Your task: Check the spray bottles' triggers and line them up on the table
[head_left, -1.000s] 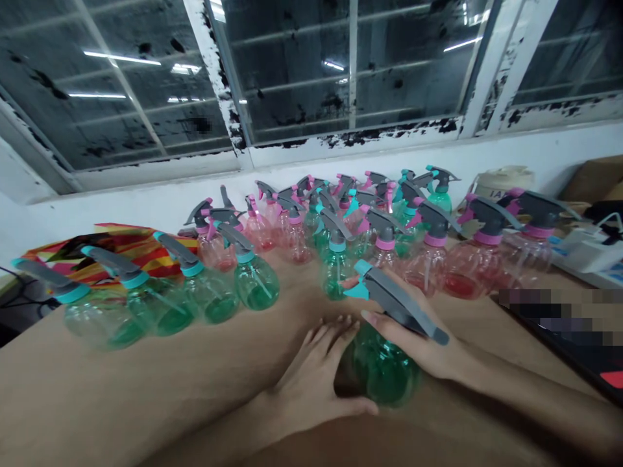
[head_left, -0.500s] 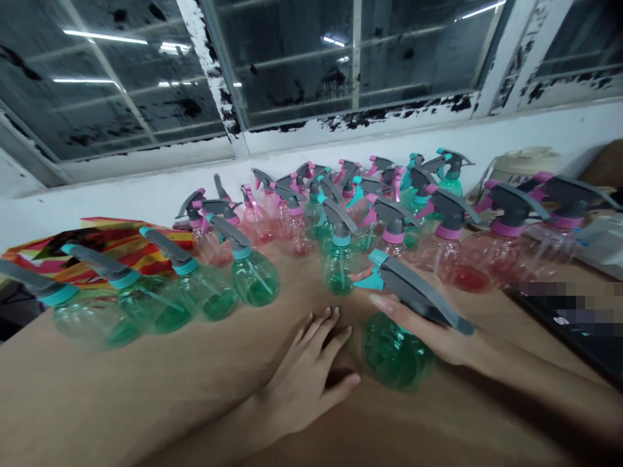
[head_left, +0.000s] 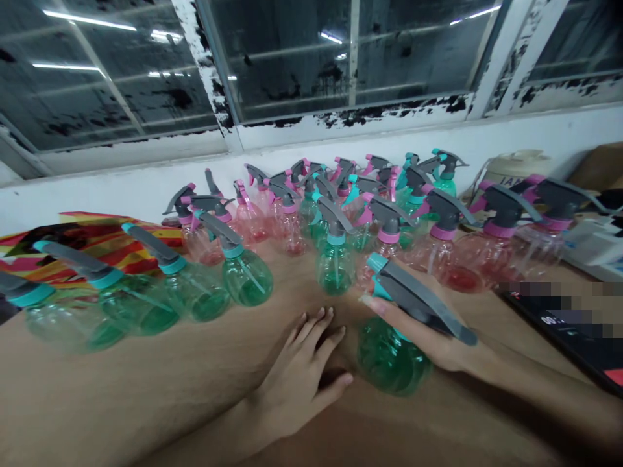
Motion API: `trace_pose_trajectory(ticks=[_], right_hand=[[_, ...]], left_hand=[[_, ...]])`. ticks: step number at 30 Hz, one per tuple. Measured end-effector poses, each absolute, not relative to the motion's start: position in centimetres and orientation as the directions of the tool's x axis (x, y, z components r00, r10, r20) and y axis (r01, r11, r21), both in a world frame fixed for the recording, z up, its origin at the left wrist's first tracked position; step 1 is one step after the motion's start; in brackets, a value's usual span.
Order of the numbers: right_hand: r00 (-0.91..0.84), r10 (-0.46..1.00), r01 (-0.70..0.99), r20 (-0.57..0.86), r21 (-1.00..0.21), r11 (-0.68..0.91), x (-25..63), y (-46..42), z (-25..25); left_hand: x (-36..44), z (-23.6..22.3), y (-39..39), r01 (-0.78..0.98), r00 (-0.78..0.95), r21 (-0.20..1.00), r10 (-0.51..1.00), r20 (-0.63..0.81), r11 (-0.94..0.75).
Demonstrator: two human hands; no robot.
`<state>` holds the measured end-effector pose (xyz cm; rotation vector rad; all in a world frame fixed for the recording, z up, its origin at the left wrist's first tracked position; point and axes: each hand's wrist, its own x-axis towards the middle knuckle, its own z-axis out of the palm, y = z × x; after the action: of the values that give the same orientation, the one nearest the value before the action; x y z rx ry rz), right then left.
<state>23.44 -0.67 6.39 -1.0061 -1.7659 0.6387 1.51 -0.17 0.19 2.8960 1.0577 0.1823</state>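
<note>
Right hand (head_left: pixel 445 350) gripped green spray bottle (head_left: pixel 392 363) at neck | left hand (head_left: pixel 302 379) open on tabletop (head_left: pixel 160 383), apart, left of bottle | axis near upright, nozzle (head_left: pixel 376 262) far-left

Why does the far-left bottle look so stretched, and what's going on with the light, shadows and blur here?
Head view: the far-left bottle leans outward, stretched, probably by a wide lens; head view: bright streaks glare in the dark window; head view: a soft shadow lies on the table below the right forearm; head view: the green bottle in the right hand looks slightly blurred.
</note>
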Motion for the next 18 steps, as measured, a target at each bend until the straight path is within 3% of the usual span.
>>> trace_pose_trajectory(ticks=[18], right_hand=[[-0.135, 0.861, 0.364, 0.49, -0.784, 0.503, 23.5, -1.0, 5.1]], left_hand=[[1.4, 0.0, -0.1, 0.634, 0.764, 0.083, 0.639, 0.087, -0.769]])
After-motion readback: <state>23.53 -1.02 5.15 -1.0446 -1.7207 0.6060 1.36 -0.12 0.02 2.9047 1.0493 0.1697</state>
